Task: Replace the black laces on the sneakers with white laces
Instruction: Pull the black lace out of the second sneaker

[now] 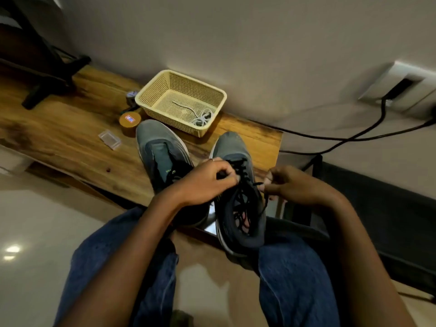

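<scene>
Jeans-clad knees [292, 277] sit nearest, and the heel of the right sneaker [238, 204] overhangs the desk [70, 138] edge above them, toe pointing away toward the wall. Both hands pinch its black lace [243, 199]: left hand [207, 180] near the top eyelets, right hand [287, 185] beside the shoe. Parallel to it lies the unlaced left sneaker [162, 156], with white laces [200, 119] coiled in the basket [165, 90] beyond.

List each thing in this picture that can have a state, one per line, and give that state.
Left sneaker: unlaced, on the table.
Right sneaker: black lace partly threaded.
Left hand: pinches the black lace.
Right hand: pinches a lace end.
Basket: open, upright, holds white laces.
White laces: bundled, unused.
Clear box: lying flat.
Cable: plugged into wall socket.
</scene>
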Available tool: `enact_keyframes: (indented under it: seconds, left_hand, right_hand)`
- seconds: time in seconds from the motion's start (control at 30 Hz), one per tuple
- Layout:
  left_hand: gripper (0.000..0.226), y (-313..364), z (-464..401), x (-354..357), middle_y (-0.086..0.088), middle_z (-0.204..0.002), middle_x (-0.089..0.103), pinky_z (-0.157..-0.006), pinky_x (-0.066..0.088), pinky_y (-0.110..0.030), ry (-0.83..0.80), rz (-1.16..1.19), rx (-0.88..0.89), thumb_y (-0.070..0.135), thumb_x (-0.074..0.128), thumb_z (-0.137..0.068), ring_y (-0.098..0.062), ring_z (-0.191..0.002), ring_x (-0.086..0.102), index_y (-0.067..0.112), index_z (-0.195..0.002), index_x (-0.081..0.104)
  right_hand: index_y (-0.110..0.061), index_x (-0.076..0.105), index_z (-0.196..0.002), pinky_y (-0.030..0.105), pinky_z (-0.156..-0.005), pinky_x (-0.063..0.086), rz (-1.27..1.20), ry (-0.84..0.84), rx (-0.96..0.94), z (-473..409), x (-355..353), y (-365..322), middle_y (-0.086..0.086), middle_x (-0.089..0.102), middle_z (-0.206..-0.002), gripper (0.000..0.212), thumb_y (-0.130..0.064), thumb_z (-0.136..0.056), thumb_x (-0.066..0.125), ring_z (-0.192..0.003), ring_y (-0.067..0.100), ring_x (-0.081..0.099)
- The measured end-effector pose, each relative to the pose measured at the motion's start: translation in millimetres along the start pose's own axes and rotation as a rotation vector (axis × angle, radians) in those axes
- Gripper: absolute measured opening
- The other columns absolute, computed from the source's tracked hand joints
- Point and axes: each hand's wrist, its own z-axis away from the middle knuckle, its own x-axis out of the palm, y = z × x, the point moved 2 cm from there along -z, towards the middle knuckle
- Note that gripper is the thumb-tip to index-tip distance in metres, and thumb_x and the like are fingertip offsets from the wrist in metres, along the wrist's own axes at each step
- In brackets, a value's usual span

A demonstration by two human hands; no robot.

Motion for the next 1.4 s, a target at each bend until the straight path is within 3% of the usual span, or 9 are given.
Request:
enact_keyframes:
  seconds: [0.17, 0.37, 0.57, 0.7, 0.83, 0.93, 1.17, 1.27, 1.4]
  left_hand:
    - [0.024, 17.5, 2.1, -11.0, 0.011, -0.085, 0.067, -0.076, 0.041, -0.019, 0.149, 0.519, -0.002, 0.044, 0.063, -0.085, -0.001, -0.083, 0.061, 0.021, -0.085, 0.069]
    - [0.018, 13.9, 3.5, -46.3, 0.006, -0.075, 0.066, -0.067, 0.047, -0.024, 0.701, 1.211, 0.052, 0.036, 0.062, -0.083, -0.008, -0.066, 0.058, 0.02, -0.077, 0.057]
    - [0.014, -17.3, 6.9, -64.9, 0.01, -0.07, 0.058, -0.062, 0.039, -0.022, 1.208, 0.632, -0.222, 0.028, 0.061, -0.09, -0.005, -0.066, 0.053, 0.019, -0.078, 0.061]
    - [0.035, -33.3, 8.0, -67.6, -0.003, -0.106, 0.067, -0.082, 0.043, -0.035, 0.992, -0.014, -0.427, 0.05, 0.057, -0.084, -0.027, -0.102, 0.058, 0.02, -0.101, 0.067]
    - [0.054, -18.8, 14.6, -60.8, -0.003, -0.059, 0.058, -0.056, 0.036, -0.032, 0.966, -0.28, -0.378, 0.056, 0.052, -0.086, -0.028, -0.061, 0.055, 0.009, -0.061, 0.058]
    - [0.054, -7.4, 12.7, -49.3, 0.003, -0.051, 0.049, -0.056, 0.031, -0.029, 0.881, -0.302, -0.299, 0.053, 0.055, -0.087, -0.024, -0.056, 0.051, 0.013, -0.052, 0.048]
    - [0.022, 7.7, 2.0, -27.9, 0.012, -0.074, 0.053, -0.066, 0.029, -0.026, 0.805, -0.456, 0.007, 0.045, 0.062, -0.084, -0.01, -0.076, 0.048, 0.024, -0.086, 0.055]
    - [0.041, 11.3, -1.5, -12.3, 0.015, -0.096, 0.049, -0.081, 0.023, -0.03, 0.65, -0.5, 0.138, 0.043, 0.068, -0.079, -0.006, -0.096, 0.035, 0.026, -0.112, 0.051]
    - [0.036, 13.9, -2.7, 8.2, 0.015, -0.116, 0.055, -0.088, 0.018, -0.028, 0.368, -0.55, 0.243, 0.046, 0.068, -0.08, -0.011, -0.114, 0.041, 0.035, -0.112, 0.057]
  right_hand:
    - [-0.009, 0.056, -0.089, 0.017, -0.053, 0.04, -0.67, 0.106, -0.017, 7.8, -2.9, -10.7, 0.005, 0.067, -0.069, 0.007, -0.011, -0.095, 0.052, -0.058, 0.007, 0.058]
    - [-0.015, 0.064, -0.09, 0.021, -0.065, 0.049, -1.112, 0.4, -0.151, 15.3, -12.1, -22.4, -0.004, 0.066, -0.067, 0.008, -0.016, -0.092, 0.057, -0.069, 0.01, 0.064]
    - [-0.013, 0.061, -0.104, 0.021, -0.067, 0.05, -1.176, 0.815, -0.248, 18.3, -18.7, -18.7, -0.003, 0.068, -0.077, 0.011, -0.012, -0.095, 0.054, -0.069, 0.008, 0.063]
    - [-0.015, 0.041, -0.135, 0.024, -0.084, 0.054, -0.908, 0.934, -0.224, 15.8, -18.1, -13.3, 0.001, 0.063, -0.107, 0.04, -0.01, -0.096, 0.052, -0.091, 0.011, 0.065]
    - [-0.02, 0.021, -0.15, 0.029, -0.096, 0.048, -0.711, 0.842, -0.154, 8.8, -13.0, -7.7, -0.005, 0.052, -0.126, 0.066, -0.007, -0.094, 0.053, -0.114, 0.013, 0.055]
    - [-0.022, 0.031, -0.148, 0.029, -0.094, 0.046, -0.535, 0.75, -0.071, 2.5, -9.1, -2.1, -0.003, 0.049, -0.133, 0.06, -0.009, -0.094, 0.054, -0.116, 0.012, 0.051]
    - [-0.013, 0.068, -0.102, 0.02, -0.071, 0.047, -0.245, 0.714, -0.018, 1.0, -4.1, 4.9, 0.002, 0.067, -0.097, 0.014, -0.014, -0.093, 0.058, -0.084, 0.007, 0.059]
    - [-0.009, 0.068, -0.09, 0.03, -0.068, 0.05, -0.246, 0.553, -0.05, 3.4, 6.7, -0.5, 0.006, 0.068, -0.082, 0.016, -0.025, -0.09, 0.064, -0.074, 0.012, 0.062]
    - [-0.012, 0.066, -0.092, 0.029, -0.066, 0.051, -0.102, 0.428, -0.048, 5.2, 22.2, -4.3, 0.004, 0.066, -0.079, 0.025, -0.029, -0.077, 0.077, -0.072, 0.014, 0.062]
